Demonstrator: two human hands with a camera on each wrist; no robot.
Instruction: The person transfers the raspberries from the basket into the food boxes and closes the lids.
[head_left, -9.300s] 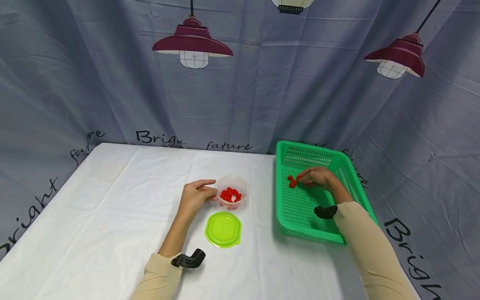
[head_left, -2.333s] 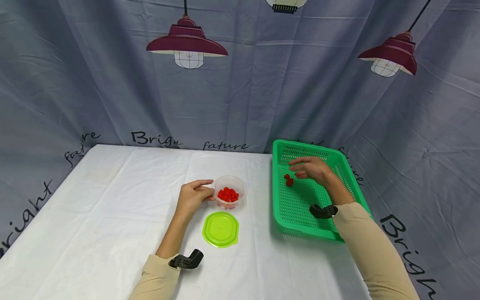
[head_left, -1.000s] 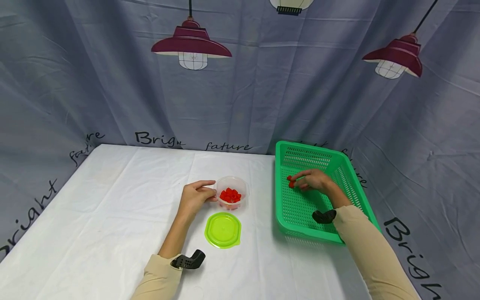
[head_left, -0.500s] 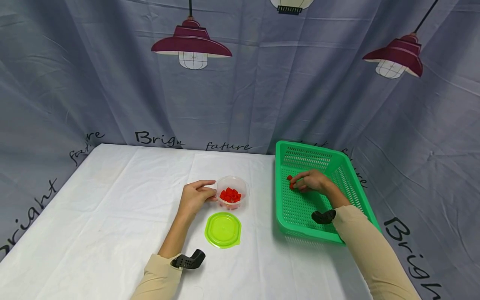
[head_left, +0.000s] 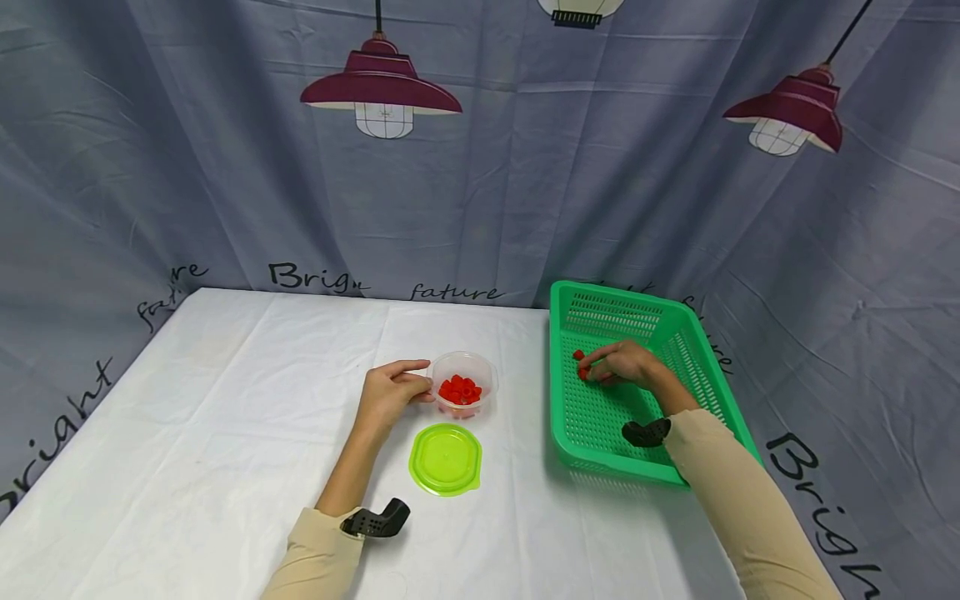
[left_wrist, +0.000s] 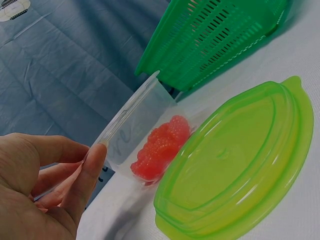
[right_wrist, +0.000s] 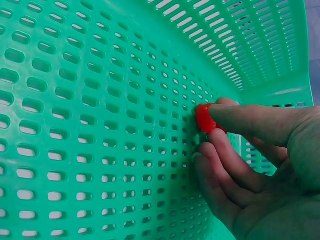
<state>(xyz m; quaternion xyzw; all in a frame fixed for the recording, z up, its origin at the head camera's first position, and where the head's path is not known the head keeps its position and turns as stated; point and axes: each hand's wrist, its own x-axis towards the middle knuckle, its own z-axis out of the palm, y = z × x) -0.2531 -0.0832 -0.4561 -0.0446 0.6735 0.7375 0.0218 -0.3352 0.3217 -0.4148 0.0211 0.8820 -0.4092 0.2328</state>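
Observation:
My left hand (head_left: pixel 390 393) pinches the rim of a clear round plastic tub (head_left: pixel 476 367) between thumb and fingers. Inside the tub lies a heap of red raspberries (left_wrist: pixel 162 150), clearest in the left wrist view. A green lid (head_left: pixel 446 460) rests flat on the cloth just in front of the tub. Over in the green basket (head_left: pixel 592 462), my right hand (head_left: pixel 624 363) pinches a raspberry (right_wrist: pixel 205 118) between thumb and fingertips, low against the basket floor. Another raspberry (head_left: pixel 578 355) lies just beyond those fingertips.
The white-clothed table (head_left: pixel 225 433) extends far to the left. A grey-blue curtain (head_left: pixel 495 183) with printed lamps and lettering hangs behind and to the right. The basket's raised, slotted walls surround my right hand.
My right hand came down from above the basket floor and took hold of a raspberry. Fewer loose berries show in the basket than at first. My left hand stayed at the tub.

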